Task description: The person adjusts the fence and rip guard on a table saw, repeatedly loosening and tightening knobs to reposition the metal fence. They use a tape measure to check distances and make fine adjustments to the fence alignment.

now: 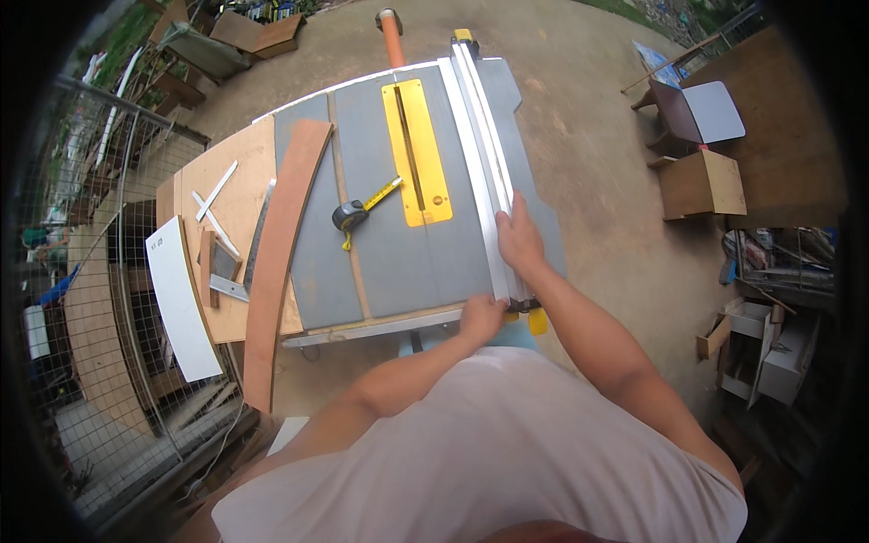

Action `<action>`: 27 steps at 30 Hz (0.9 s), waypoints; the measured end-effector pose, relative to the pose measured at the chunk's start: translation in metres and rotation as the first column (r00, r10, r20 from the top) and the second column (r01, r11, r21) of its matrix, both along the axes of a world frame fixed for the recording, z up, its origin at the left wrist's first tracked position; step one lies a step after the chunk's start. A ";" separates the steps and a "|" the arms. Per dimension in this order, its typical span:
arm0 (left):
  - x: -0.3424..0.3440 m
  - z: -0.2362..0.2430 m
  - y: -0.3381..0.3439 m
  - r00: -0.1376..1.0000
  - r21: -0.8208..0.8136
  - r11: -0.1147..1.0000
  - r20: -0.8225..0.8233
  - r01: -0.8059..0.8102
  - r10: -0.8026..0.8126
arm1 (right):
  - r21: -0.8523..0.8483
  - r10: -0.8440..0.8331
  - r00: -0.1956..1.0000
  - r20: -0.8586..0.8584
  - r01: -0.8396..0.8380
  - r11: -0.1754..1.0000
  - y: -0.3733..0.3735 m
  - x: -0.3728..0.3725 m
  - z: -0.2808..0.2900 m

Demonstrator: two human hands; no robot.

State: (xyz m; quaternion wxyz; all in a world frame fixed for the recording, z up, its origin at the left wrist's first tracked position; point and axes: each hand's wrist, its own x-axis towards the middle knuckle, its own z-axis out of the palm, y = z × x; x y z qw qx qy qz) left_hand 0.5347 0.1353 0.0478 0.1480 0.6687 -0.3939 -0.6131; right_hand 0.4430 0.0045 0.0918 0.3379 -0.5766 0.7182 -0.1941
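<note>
A grey table saw [380,271] stands before me, with a yellow insert plate [398,136] around its dark blade slot. Along its right side runs a silver rip fence [473,154]. My right hand [520,240] grips the fence's near half, thumb toward the top and fingers along its right side. At the fence's near end, my left hand [483,317] is closed with curled fingers against it; the fingertips are partly hidden. A tape measure [349,215] lies on the saw table left of the insert, its short yellow blade pulled out toward the slot.
A long reddish-brown board [282,271] lies across the table's left side, jutting past the front edge. Beside it are a white panel [184,299], a square [228,288] and white strips [215,195] on plywood [253,167]. Wire fencing [109,181] borders the left; wooden furniture [701,185] stands right.
</note>
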 end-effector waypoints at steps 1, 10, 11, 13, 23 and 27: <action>0.001 -0.004 0.000 1.000 -0.031 1.000 0.013 0.004 -0.003 | 0.007 -0.003 1.000 -0.005 0.003 1.000 0.000 0.002 0.004; 0.003 -0.029 0.018 0.993 -0.193 0.979 0.079 -0.069 0.085 | 0.005 0.025 0.997 -0.069 -0.025 1.000 -0.001 0.001 0.006; 0.011 -0.010 0.012 0.989 -0.195 0.980 0.135 -0.039 0.066 | 0.004 0.012 0.997 -0.076 -0.012 1.000 -0.006 0.000 0.007; 0.018 0.001 0.027 0.978 -0.149 0.989 0.205 -0.021 0.051 | 0.035 0.001 0.997 -0.083 0.002 0.999 0.003 0.005 0.006; 0.026 0.028 0.011 0.975 -0.320 0.932 -0.194 -0.167 0.108 | -0.072 -0.033 0.997 0.076 0.039 0.997 0.001 -0.004 -0.010; 0.023 0.068 0.000 0.791 -0.064 0.982 -0.603 -0.180 0.106 | -0.059 -0.058 0.944 0.324 0.081 0.995 -0.001 -0.014 -0.026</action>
